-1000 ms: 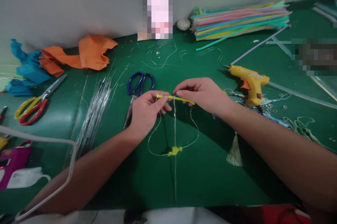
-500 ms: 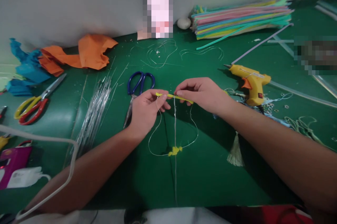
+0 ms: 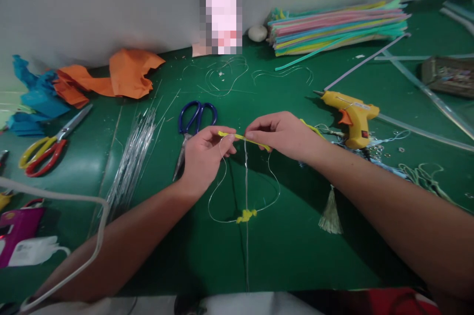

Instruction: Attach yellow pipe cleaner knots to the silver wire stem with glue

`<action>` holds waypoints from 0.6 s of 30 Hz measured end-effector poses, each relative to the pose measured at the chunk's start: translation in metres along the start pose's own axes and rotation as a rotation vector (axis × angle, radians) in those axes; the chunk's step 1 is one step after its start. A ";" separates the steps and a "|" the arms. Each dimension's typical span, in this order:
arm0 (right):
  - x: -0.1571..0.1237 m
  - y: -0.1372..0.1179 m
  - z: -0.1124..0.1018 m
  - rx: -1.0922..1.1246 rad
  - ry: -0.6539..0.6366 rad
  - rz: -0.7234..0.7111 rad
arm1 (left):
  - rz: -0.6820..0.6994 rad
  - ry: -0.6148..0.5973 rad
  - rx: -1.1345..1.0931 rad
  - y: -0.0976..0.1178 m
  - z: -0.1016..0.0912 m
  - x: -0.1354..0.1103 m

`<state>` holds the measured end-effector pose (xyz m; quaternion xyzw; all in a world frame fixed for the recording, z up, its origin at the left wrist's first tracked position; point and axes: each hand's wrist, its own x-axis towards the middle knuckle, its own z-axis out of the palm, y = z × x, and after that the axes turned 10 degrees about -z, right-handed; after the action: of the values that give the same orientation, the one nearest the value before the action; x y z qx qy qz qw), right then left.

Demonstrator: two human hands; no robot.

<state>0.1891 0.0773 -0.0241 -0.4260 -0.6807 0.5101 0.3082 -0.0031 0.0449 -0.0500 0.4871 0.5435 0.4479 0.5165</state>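
Note:
A short yellow pipe cleaner [image 3: 262, 144] stretches between my hands over the green table. My left hand [image 3: 205, 154] pinches its left part between thumb and fingers. My right hand [image 3: 283, 132] has thumb and fingertips closed on it near the middle, and its right end slopes down below those fingers. From the pipe cleaner hangs a thin wire loop [image 3: 279, 184], with a knotted yellow fuzzy piece [image 3: 246, 216] at its bottom. A straight silvery wire stem [image 3: 246, 181] runs down the middle, past that yellow piece towards the table's front edge.
Blue-handled scissors [image 3: 189, 120] lie beyond my left hand, near a bundle of silver wires [image 3: 135, 152]. Red-and-yellow scissors [image 3: 55, 144] are further left. A yellow glue gun [image 3: 351, 115], a tassel [image 3: 331, 214] and cords lie right. Coloured pipe cleaners [image 3: 336, 28] are stacked behind.
The right end of the yellow pipe cleaner has tipped slightly lower. The hanging loop and its yellow piece sit a little lower. Both hands keep their pinch.

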 end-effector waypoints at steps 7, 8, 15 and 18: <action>0.001 0.003 0.001 -0.049 -0.037 0.019 | -0.003 -0.024 0.000 0.002 0.000 0.000; 0.001 0.004 0.001 -0.044 -0.041 0.025 | -0.001 -0.029 -0.002 0.002 0.000 0.000; 0.001 0.000 0.003 -0.020 -0.047 0.046 | 0.002 -0.032 0.004 0.001 0.000 0.000; 0.000 -0.001 0.003 0.014 -0.063 0.051 | 0.017 -0.037 0.012 0.001 0.000 0.001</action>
<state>0.1857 0.0758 -0.0239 -0.4246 -0.6755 0.5356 0.2766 -0.0028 0.0456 -0.0488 0.5029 0.5325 0.4398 0.5197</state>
